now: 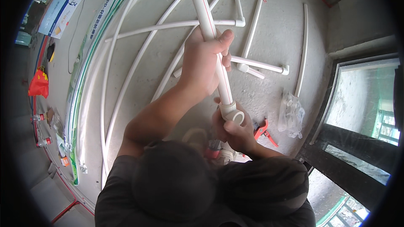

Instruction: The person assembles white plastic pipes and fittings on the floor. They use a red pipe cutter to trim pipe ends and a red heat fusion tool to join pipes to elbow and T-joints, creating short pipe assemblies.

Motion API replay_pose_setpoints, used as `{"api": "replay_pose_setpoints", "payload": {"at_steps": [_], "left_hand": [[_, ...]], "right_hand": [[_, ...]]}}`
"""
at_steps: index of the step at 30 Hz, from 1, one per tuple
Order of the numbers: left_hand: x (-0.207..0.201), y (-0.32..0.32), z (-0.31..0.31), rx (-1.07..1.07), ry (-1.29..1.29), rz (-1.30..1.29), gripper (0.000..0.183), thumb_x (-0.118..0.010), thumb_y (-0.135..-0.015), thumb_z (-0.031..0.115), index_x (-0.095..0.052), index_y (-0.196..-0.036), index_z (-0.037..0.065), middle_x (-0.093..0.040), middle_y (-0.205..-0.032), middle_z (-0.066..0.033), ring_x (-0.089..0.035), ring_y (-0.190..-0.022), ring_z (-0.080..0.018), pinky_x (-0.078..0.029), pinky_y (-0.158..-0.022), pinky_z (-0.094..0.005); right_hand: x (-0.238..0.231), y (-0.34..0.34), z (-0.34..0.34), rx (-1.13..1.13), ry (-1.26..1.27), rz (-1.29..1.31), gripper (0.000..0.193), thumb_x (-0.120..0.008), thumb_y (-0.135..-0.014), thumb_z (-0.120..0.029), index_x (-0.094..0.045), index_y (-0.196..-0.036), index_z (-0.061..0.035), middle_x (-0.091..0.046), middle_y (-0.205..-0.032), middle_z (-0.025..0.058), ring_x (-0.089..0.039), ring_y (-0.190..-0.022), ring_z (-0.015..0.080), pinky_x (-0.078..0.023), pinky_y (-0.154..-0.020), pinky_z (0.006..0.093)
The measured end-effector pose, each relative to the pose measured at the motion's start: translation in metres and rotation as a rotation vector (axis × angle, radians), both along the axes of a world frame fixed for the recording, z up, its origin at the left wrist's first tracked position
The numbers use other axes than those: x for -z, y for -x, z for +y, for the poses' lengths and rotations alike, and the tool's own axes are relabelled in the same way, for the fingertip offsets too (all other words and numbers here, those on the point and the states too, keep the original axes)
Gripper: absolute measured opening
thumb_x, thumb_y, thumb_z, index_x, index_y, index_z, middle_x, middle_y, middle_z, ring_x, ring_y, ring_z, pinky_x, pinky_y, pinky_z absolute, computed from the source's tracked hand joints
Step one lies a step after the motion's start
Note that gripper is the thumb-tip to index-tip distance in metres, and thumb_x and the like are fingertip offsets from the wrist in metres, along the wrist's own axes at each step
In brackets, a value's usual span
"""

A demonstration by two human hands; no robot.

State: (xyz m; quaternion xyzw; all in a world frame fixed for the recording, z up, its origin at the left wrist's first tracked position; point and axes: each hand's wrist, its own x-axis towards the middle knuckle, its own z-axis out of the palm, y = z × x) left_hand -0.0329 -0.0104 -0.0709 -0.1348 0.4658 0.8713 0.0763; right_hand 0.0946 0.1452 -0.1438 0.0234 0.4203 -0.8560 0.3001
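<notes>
A long white plastic pipe with a thin red stripe slants from the top edge down to the middle. My left hand is closed around its shaft, thumb lying along the pipe. At the pipe's lower end sits a white elbow fitting, its round open mouth facing me. My right hand grips this elbow fitting from below and behind, with some fingers hidden. Just right of that hand, a red pipe cutter lies on the floor. A partly hidden dark and red object is below my hands.
Several loose white pipes lie across the concrete floor, some with elbows, such as a pipe with an elbow end. Green-wrapped pipes, a box and a red bag are left. A clear plastic bag lies near the window.
</notes>
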Motion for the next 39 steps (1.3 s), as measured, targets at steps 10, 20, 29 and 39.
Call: {"api": "replay_pose_setpoints", "payload": {"at_steps": [10, 20, 29, 39], "left_hand": [[0.011, -0.032, 0.012, 0.251, -0.273, 0.324, 0.038, -0.07, -0.094, -0.002, -0.04, -0.074, 0.011, -0.047, -0.056, -0.0039, -0.051, -0.041, -0.0147, -0.041, -0.038, -0.0324], [0.009, -0.016, 0.025, 0.047, 0.343, 0.102, 0.028, -0.074, -0.094, 0.006, -0.046, -0.095, 0.008, -0.052, -0.069, -0.0012, -0.049, -0.046, -0.011, -0.039, -0.04, -0.0277], [0.01, -0.001, -0.005, 0.301, -0.237, 0.159, 0.03, -0.074, -0.102, 0.024, -0.052, -0.083, 0.014, -0.048, -0.06, 0.0007, -0.047, -0.043, -0.0121, -0.038, -0.042, -0.0316], [-0.001, -0.046, -0.005, 0.399, -0.354, 0.321, 0.025, -0.064, -0.103, 0.003, -0.044, -0.092, 0.013, -0.046, -0.06, -0.0002, -0.042, -0.041, -0.0102, -0.033, -0.039, -0.0312]], "right_hand": [[0.014, -0.022, 0.007, 0.047, -0.118, 0.065, 0.047, -0.077, -0.074, -0.004, -0.061, -0.119, -0.0032, -0.06, -0.087, -0.0008, -0.058, -0.071, 0.0092, -0.045, -0.065, 0.0261], [0.001, -0.001, -0.001, 0.079, 0.185, -0.278, 0.044, -0.07, -0.086, -0.012, -0.06, -0.128, -0.0019, -0.06, -0.086, 0.0083, -0.042, -0.056, 0.0069, -0.032, -0.049, 0.0253], [-0.005, 0.001, 0.005, -0.044, 0.238, -0.254, 0.055, -0.077, -0.087, -0.022, -0.059, -0.134, 0.0, -0.061, -0.088, 0.0101, -0.042, -0.058, 0.0089, -0.033, -0.05, 0.0242], [-0.001, -0.02, 0.011, -0.037, -0.417, 0.244, 0.032, -0.087, -0.085, -0.016, -0.075, -0.112, -0.0024, -0.073, -0.102, 0.0066, -0.067, -0.092, 0.0145, -0.053, -0.083, 0.0326]]}}
